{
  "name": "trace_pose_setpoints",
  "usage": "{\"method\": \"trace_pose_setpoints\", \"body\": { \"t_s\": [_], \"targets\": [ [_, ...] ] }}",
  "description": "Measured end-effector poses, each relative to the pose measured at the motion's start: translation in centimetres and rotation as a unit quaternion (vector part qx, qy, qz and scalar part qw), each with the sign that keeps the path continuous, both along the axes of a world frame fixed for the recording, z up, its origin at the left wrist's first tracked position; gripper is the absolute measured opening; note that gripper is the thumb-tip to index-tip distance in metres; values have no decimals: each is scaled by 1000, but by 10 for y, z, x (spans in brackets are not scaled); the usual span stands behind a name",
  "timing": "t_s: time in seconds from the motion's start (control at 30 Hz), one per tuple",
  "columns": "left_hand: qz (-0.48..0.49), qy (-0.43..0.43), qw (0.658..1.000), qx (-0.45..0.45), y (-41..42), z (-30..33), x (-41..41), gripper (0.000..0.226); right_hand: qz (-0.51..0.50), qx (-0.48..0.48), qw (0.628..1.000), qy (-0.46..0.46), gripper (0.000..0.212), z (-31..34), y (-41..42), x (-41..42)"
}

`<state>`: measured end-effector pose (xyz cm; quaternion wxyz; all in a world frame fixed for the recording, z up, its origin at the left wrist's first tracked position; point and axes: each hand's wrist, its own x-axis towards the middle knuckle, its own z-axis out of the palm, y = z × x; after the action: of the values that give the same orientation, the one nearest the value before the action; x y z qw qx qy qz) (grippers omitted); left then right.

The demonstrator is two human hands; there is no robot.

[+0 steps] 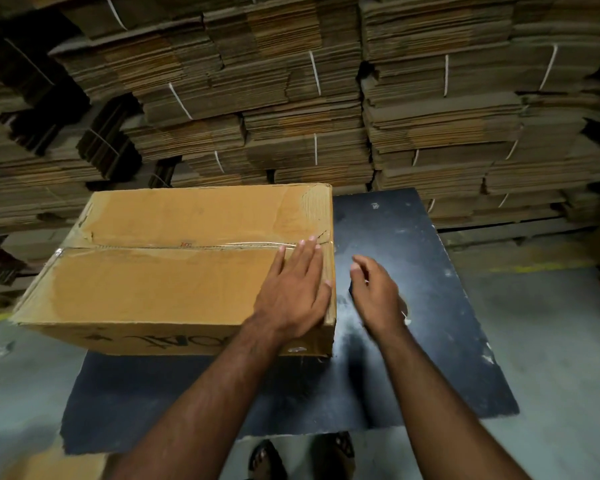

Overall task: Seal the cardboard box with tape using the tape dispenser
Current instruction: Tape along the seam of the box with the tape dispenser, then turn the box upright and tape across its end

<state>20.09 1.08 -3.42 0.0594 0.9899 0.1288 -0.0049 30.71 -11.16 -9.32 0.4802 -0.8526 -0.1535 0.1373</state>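
A brown cardboard box (pixel 146 292) lies shut on a black table (pixel 423 271), toward its left side. Clear tape (pixel 187 245) runs along the box's middle seam from end to end. My left hand (pixel 293 289) rests flat on the box top at its right end, fingers spread and fingertips near the seam. My right hand (pixel 374 292) hovers just right of the box over the table, blurred, fingers loosely curled and apart, with nothing clearly in it. I cannot make out a tape dispenser; the hand may hide a small dark shape beneath it.
Tall stacks of flattened, tied cardboard (pixel 291 98) wall off the far side. The table's right half is bare, scuffed black board. My sandalled feet (pixel 267 459) stand at the near edge. Another piece of cardboard (pixel 49 464) lies at the bottom left.
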Motion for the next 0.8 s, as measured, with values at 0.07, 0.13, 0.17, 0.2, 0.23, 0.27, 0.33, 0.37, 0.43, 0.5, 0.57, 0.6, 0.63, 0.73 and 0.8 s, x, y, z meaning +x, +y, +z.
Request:
{"method": "trace_pose_setpoints", "body": {
  "t_s": [0.07, 0.13, 0.17, 0.2, 0.23, 0.27, 0.33, 0.37, 0.43, 0.5, 0.57, 0.6, 0.63, 0.73, 0.8],
  "targets": [
    [3, -4, 1000, 8, 0, -1, -4, 69, -6, 188, 970, 152, 59, 25, 14, -14],
    [-3, -1, 1000, 1, -2, -3, -4, 68, 10, 234, 941, 246, 64, 33, 25, -27],
    [-8, 0, 1000, 0, -2, -4, -4, 68, 20, 233, 935, 268, 69, 35, 29, -31],
    [-12, 1, 1000, 0, -1, -5, -3, 67, 28, 230, 931, 284, 75, 37, 32, -34],
    [-15, 3, 1000, 1, -1, -6, -3, 66, 31, 224, 930, 290, 78, 37, 34, -36],
    [-17, 3, 1000, 1, 0, -6, -3, 65, 30, 223, 930, 292, 74, 37, 36, -35],
    [-19, 3, 1000, 0, 0, -7, -2, 65, 16, 216, 928, 302, 60, 41, 43, -27],
    [-19, 5, 1000, 0, 0, -6, -2, 65, 21, 207, 929, 307, 62, 42, 46, -20],
    [-20, 10, 1000, -2, 1, -5, -2, 66, 46, 173, 934, 308, 72, 44, 49, -9],
    [-19, 17, 1000, -12, 0, -3, -2, 67, 64, 134, 945, 291, 79, 46, 47, -3],
    [-18, 16, 999, -30, 1, 0, -3, 66, 45, 102, 963, 245, 74, 53, 42, -3],
    [-18, 14, 999, -41, 3, 1, -3, 65, 29, 90, 975, 201, 69, 55, 40, -4],
    [-16, 9, 998, -52, 6, 3, -4, 64, 32, 78, 986, 146, 65, 57, 39, -5],
    [20, -9, 997, -77, 25, 10, -15, 62, 80, 37, 996, -21, 54, 56, 39, -14],
    [64, -29, 993, -91, 47, 16, -30, 60, 91, 20, 991, -92, 51, 55, 46, -24]
  ]
}}
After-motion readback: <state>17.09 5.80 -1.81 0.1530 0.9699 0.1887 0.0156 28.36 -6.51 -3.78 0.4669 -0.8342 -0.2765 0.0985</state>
